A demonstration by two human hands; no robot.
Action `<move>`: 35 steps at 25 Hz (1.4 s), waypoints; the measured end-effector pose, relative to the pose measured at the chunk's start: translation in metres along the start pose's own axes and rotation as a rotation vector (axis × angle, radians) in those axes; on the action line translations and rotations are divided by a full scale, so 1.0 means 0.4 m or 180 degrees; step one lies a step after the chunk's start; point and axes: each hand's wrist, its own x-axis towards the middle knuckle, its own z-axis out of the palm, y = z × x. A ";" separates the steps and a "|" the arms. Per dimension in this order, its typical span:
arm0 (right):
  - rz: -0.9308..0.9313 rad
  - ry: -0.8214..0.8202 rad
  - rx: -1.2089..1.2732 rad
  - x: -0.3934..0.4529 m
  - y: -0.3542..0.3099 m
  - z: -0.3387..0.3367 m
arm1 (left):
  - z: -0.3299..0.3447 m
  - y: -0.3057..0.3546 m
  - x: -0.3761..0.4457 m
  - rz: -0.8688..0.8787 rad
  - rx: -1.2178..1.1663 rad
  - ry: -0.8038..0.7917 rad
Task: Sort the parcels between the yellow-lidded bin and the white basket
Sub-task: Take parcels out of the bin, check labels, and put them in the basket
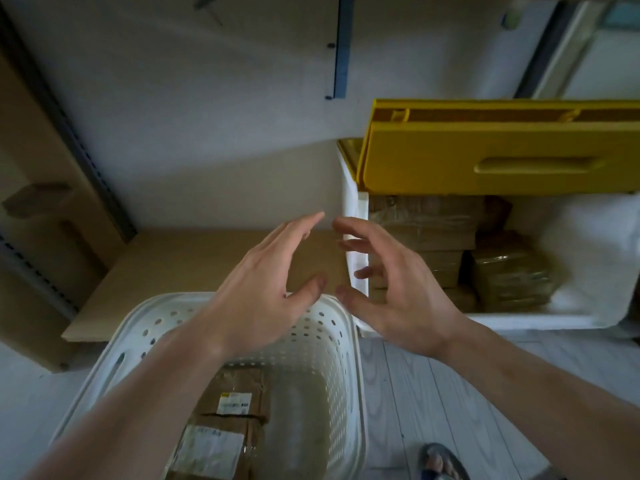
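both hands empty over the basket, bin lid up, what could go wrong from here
The yellow lid stands raised over the bin's parcels; it might drop on the right hand reaching in. The left hand hangs above the white basket rim, so a hurried carry could clip it.

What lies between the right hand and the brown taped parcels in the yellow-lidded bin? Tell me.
In the head view, only the bin's white near-left wall stands between the right hand and the brown taped parcels; the fingers hover at that rim, holding nothing.
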 end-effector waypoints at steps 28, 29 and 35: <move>0.0996 0.1057 0.0035 -0.123 0.257 -0.292 | 0.283 0.165 0.200 -0.0925 -0.1186 -0.0316; 0.1033 0.1065 0.0022 -0.115 0.265 -0.292 | 0.289 0.169 0.200 -0.0932 -0.1120 -0.0288; 0.1250 0.1192 -0.0114 -0.061 0.303 -0.266 | 0.323 0.211 0.208 -0.1350 -0.1011 0.0129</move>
